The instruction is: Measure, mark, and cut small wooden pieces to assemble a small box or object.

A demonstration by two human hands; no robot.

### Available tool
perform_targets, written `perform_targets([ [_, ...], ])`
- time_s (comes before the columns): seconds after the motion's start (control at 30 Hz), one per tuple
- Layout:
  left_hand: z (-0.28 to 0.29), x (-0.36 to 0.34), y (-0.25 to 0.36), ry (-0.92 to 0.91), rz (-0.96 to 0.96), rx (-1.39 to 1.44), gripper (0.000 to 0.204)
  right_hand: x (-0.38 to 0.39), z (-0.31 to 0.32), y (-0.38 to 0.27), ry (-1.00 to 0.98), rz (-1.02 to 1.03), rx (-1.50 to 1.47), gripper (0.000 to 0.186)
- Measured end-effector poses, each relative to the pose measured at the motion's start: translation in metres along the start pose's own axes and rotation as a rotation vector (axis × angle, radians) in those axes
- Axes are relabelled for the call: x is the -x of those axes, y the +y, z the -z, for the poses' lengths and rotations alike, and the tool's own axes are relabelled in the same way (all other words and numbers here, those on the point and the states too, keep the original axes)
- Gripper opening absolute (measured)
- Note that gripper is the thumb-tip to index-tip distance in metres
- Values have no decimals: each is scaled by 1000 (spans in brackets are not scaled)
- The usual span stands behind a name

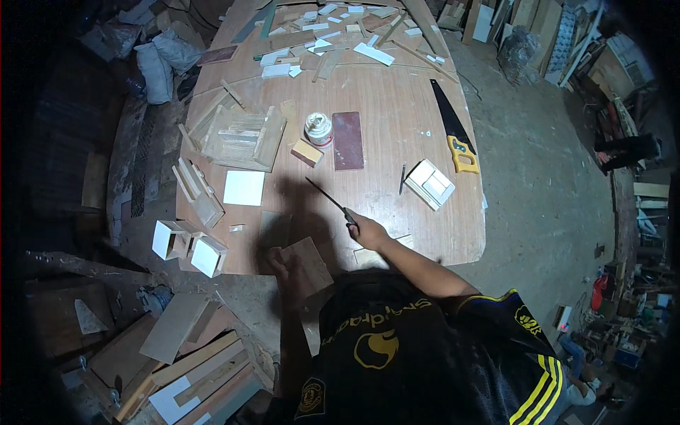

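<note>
The board [309, 263] is lying left of the right hand [370, 232] and a bit nearer the body, apart from the thin dark tool [331, 197] that hand is holding. Left hand [278, 263] is the nearer one: it is touching the board at its left side, fingers curling around that edge; it is sitting in shadow, so can't tell how firm the grip is. Right hand is wrapping its fingers round the tool's handle, no gap showing. Tool is pointing away from the body and leftward, tip out over the bench [393, 106]; can't tell its height above the top. Board's longer side is running far-left to near-right, slanting the same general way as the tool but more directly toward the body. Board is crossing the line of the bench's near edge, near end reaching toward the dark shirt [439, 361]; can't tell if it is resting or being held up. It is looking flat, thin, four-sided, light reddish-brown, plain-faced, straight along the visible edges. Beyond the tool, a red-brown sheet [348, 142] and an open-looking jar [319, 131] are sitting on the bench; a yellow-handled saw [450, 119] is lying at the right.
</note>
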State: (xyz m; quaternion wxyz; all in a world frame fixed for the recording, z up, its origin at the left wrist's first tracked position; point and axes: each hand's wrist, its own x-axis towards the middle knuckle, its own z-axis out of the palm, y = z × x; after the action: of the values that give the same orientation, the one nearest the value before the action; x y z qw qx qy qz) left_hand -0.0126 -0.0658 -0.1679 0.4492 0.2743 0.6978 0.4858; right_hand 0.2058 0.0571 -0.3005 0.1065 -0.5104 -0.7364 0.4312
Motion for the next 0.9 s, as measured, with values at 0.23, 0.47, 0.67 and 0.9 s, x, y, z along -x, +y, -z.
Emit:
perform_targets([
  [0.23, 34, -24, -2, -30, -188, -96, 46, -27, -19, -15, 48, 73, 7, 57],
  [0.47, 45, -35, 11, -82, -181, -170, 55, -9, -13, -33, 86, 11, -91, 50],
  [0.67, 36, -57, 7, -79, -443, -294, 48, 26, 1, -41, 235, -15, -159, 34],
  [0.9, 10, -62, 36, -246, -556, -199, 43, 42, 38, -97, 360, 4, -426, 29],
])
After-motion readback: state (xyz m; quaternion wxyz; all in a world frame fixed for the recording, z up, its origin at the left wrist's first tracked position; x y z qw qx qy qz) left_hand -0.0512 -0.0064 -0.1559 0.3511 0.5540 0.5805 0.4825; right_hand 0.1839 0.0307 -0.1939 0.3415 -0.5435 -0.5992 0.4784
